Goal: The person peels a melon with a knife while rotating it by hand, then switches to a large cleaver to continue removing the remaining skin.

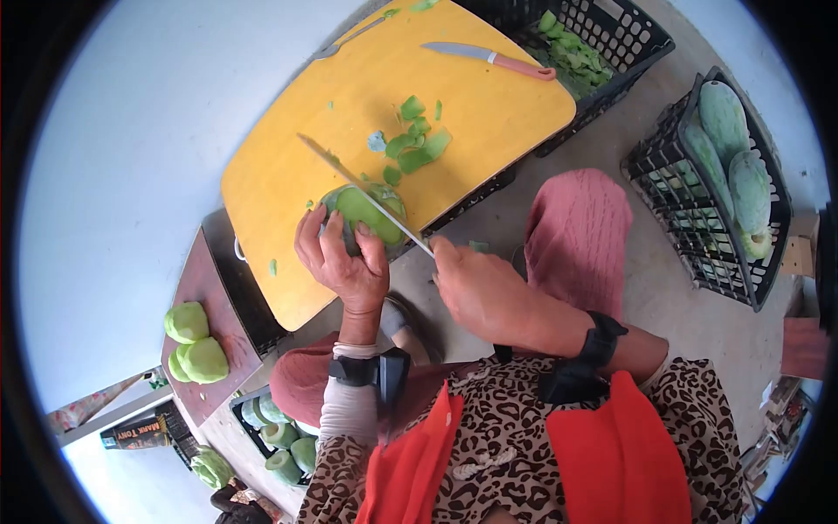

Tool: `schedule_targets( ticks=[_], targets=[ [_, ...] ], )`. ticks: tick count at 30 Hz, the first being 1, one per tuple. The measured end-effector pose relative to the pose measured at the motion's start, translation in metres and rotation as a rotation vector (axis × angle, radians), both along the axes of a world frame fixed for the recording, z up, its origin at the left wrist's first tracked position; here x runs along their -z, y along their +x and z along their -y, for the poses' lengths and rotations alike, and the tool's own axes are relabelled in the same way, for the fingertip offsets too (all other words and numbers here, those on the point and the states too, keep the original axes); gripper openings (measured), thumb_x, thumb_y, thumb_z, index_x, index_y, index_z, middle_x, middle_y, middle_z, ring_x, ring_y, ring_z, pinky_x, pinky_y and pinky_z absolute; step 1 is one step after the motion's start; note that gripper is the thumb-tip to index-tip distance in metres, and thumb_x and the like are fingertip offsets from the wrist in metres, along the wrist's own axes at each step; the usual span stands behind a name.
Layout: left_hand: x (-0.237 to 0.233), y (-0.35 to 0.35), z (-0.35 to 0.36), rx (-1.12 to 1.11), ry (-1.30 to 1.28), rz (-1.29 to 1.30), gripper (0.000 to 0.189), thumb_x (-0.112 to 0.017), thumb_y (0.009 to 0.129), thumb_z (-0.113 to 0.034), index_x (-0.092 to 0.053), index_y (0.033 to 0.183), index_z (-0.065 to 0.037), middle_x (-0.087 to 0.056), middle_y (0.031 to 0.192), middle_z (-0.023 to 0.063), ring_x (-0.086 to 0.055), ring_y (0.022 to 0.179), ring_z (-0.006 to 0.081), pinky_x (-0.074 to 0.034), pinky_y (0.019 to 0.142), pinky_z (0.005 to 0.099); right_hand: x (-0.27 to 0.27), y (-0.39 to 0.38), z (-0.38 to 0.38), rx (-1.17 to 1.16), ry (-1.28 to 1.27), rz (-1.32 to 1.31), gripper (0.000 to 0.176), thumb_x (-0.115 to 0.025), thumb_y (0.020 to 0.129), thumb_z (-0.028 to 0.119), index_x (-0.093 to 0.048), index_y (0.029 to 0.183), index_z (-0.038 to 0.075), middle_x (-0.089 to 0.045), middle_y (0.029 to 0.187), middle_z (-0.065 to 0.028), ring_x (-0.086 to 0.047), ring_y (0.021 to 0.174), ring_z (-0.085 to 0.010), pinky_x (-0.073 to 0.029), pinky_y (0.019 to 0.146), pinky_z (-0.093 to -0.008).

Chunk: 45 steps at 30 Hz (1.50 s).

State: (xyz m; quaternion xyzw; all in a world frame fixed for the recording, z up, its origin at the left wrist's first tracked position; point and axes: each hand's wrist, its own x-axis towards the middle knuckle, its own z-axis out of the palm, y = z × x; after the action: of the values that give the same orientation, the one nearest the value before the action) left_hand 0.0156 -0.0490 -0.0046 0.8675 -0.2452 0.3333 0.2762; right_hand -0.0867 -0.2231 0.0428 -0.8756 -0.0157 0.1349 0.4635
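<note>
My left hand (345,266) is closed round the side of a winter melon piece (371,218) on the yellow tabletop (288,183). Part of its rind is off, showing pale green flesh. In my right hand (484,293) is a long kitchen knife (389,216), its blade lying across the top of the melon with the tip toward the far left. Most of the handle is hidden inside my fist. Just beyond the melon, strips of green peel (419,150) lie scattered on the table.
A second knife (489,59) and a spoon (349,40) lie at the table's far side. One black crate (624,37) holds peelings; another (656,166) holds whole winter melons. Peeled pieces (199,358) sit on a brown board (205,262) at left, near a crate of cut melons (281,437).
</note>
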Motion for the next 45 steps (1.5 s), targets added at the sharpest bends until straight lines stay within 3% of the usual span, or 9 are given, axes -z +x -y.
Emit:
schedule_targets(
  ticks=[6,9,15,21,33,39,42,45],
  targets=[
    [-0.001,-0.001,0.001,0.001,0.019,0.033,0.023,-0.063,0.084,-0.007,-0.058,0.105,0.0,-0.056,0.117,0.0205,-0.054,0.107,0.0376,-0.045,0.094,0.046,0.001,-0.012,0.003,-0.027,0.001,-0.021,0.021,-0.051,0.094,0.01,-0.042,0.104,-0.007,-0.063,0.08,-0.0293,-0.063,0.077,-0.0488,-0.051,0.067,-0.0547],
    [0.002,0.001,-0.001,0.011,-0.006,0.008,0.029,-0.066,0.078,-0.007,-0.059,0.105,-0.001,-0.056,0.118,0.0194,-0.052,0.112,0.041,-0.041,0.098,0.0515,0.002,-0.013,0.001,-0.003,0.011,0.0,0.021,-0.051,0.093,0.008,-0.042,0.103,-0.008,-0.063,0.077,-0.0283,-0.063,0.076,-0.0487,-0.051,0.066,-0.0546],
    [-0.001,0.001,-0.001,0.008,0.026,0.0,0.028,-0.066,0.078,-0.007,-0.058,0.104,-0.001,-0.056,0.118,0.0193,-0.052,0.111,0.0411,-0.041,0.097,0.0515,0.021,0.024,-0.004,-0.049,-0.078,0.128,0.017,-0.052,0.089,0.002,-0.045,0.1,-0.009,-0.062,0.072,-0.0263,-0.064,0.072,-0.0481,-0.05,0.062,-0.0554],
    [0.0,0.0,0.0,0.012,0.006,0.02,0.029,-0.066,0.079,-0.008,-0.058,0.106,-0.001,-0.056,0.118,0.0195,-0.052,0.111,0.0411,-0.041,0.097,0.0513,0.024,0.01,0.011,-0.053,-0.035,-0.032,0.017,-0.051,0.089,0.003,-0.045,0.099,-0.009,-0.062,0.075,-0.0271,-0.063,0.075,-0.0481,-0.05,0.067,-0.0544],
    [0.003,0.001,-0.002,0.015,-0.011,0.012,0.029,-0.065,0.078,-0.007,-0.058,0.106,-0.001,-0.056,0.118,0.0191,-0.052,0.111,0.0405,-0.041,0.097,0.051,0.0,-0.001,0.007,-0.026,0.102,-0.035,0.019,-0.052,0.092,0.007,-0.043,0.101,-0.008,-0.062,0.076,-0.0287,-0.063,0.076,-0.049,-0.049,0.066,-0.0561],
    [-0.004,0.0,0.0,0.014,0.058,0.032,0.023,-0.062,0.084,-0.007,-0.058,0.106,0.0,-0.055,0.117,0.0209,-0.054,0.107,0.0377,-0.045,0.093,0.0462,0.021,0.027,-0.002,-0.057,0.087,0.095,0.017,-0.051,0.088,0.003,-0.044,0.098,-0.008,-0.062,0.075,-0.0277,-0.062,0.073,-0.0485,-0.049,0.063,-0.0546],
    [-0.004,0.001,0.0,-0.009,0.055,0.023,0.024,-0.061,0.084,-0.007,-0.058,0.107,0.0,-0.055,0.117,0.0205,-0.054,0.107,0.0376,-0.045,0.093,0.0462,0.017,0.031,-0.004,-0.034,0.019,0.104,0.024,-0.058,0.075,-0.003,-0.046,0.095,-0.011,-0.064,0.076,-0.0293,-0.066,0.075,-0.0462,-0.053,0.064,-0.0518],
    [-0.001,0.0,-0.001,0.018,0.029,0.031,0.024,-0.061,0.084,-0.006,-0.057,0.107,0.0,-0.056,0.117,0.0204,-0.054,0.107,0.0378,-0.045,0.093,0.0465,0.015,0.024,-0.003,-0.016,0.007,0.168,0.025,-0.058,0.075,-0.003,-0.047,0.095,-0.01,-0.064,0.076,-0.0278,-0.066,0.074,-0.0455,-0.053,0.064,-0.0514]
  ],
)
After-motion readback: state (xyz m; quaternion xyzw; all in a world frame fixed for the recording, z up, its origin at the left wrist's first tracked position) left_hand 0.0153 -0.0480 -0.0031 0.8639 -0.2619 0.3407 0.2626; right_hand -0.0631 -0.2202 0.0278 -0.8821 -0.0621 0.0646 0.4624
